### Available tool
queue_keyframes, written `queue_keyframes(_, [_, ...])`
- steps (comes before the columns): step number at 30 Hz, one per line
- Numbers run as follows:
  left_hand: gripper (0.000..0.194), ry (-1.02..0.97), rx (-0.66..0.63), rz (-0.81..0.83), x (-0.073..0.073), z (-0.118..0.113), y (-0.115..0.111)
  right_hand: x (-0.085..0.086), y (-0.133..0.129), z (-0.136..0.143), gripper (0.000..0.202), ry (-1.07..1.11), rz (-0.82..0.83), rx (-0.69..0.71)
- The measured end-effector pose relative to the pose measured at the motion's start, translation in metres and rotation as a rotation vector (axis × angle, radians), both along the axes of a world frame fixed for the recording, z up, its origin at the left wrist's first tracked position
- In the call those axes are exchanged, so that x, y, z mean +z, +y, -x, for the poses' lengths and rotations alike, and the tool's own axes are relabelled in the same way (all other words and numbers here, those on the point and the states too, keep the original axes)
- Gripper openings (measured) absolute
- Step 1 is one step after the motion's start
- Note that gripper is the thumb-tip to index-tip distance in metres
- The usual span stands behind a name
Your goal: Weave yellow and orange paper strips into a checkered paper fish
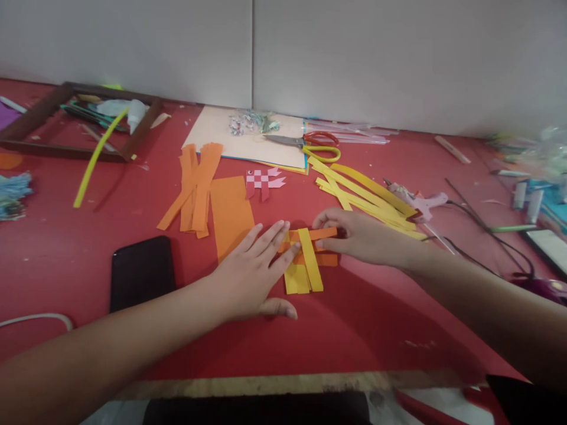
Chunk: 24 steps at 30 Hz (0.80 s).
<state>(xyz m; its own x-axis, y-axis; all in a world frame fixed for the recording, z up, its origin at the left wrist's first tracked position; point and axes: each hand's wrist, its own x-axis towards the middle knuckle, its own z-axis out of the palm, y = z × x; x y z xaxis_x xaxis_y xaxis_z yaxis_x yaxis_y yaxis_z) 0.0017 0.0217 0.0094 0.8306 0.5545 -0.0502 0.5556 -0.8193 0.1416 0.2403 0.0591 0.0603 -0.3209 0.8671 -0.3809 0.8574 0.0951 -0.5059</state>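
Note:
Yellow strips point(311, 260) cross orange strips point(326, 260) in a small weave on the red table point(345, 336). Spread flat, my left hand point(254, 271) rests its fingertips on the left part of the weave, its thumb out to the side. My right hand point(345, 233) is at the weave's right side, thumb and fingers pinched round the end of the upper orange strip. Behind my left hand lies an orange sheet point(233, 206). A pink and white checkered paper fish point(261, 182) lies just beyond.
Loose orange strips point(199, 186) and a black phone point(142, 268) lie left. Scissors point(305, 141) rest on pale sheets point(208, 133) at the back. Yellow strips point(367, 198) and a pink glue gun point(420, 203) lie right. A brown frame point(53, 147) holds tools at the far left.

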Motion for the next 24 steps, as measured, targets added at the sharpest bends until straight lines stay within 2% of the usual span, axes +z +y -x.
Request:
queue_keyframes(3, [0.108,-0.014,0.001,0.01,-0.001,0.001,0.0,-0.001,0.002,-0.003,0.026,-0.001,0.03,-0.045])
queue_keyframes(10, [0.112,-0.028,0.0,0.046,-0.002,0.002,0.001,-0.012,0.004,-0.016,0.027,0.017,0.016,-0.005])
queue_keyframes(15, [0.11,-0.032,-0.002,0.026,0.0,0.002,0.001,-0.011,0.002,-0.016,0.027,-0.025,-0.034,0.012])
queue_keyframes(17, [0.11,-0.034,-0.004,0.022,0.001,0.002,0.001,-0.012,-0.001,-0.015,0.026,-0.079,-0.09,0.027])
queue_keyframes(19, [0.11,-0.039,-0.004,0.017,0.0,0.002,0.001,-0.012,-0.005,-0.015,0.023,-0.133,-0.212,0.07])
queue_keyframes(22, [0.111,-0.042,0.0,0.015,-0.001,0.002,0.002,-0.011,-0.01,-0.012,0.021,-0.16,-0.443,0.194])
queue_keyframes(24, [0.112,-0.043,0.005,0.015,-0.001,0.002,0.002,-0.009,-0.013,-0.009,0.022,-0.129,-0.499,0.278])
